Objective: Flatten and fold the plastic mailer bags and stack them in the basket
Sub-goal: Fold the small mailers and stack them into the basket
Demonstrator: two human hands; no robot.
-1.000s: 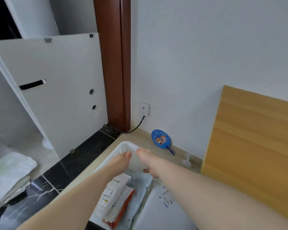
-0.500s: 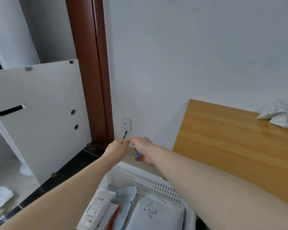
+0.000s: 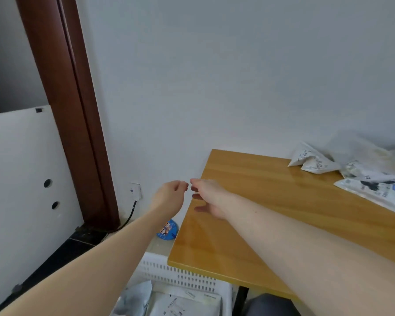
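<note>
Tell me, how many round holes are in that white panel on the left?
2. Both are in the white panel beside the brown door frame: an upper hole and a lower hole. More may lie outside the view.

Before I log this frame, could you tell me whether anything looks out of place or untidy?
Yes: crumpled mailer bags lie unfolded in a heap at the wooden table's far right, and a blue fan lies on the floor by the wall.

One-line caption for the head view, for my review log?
Both empty hands, left hand and right hand, reach over the wooden table toward crumpled white plastic mailer bags.
</note>
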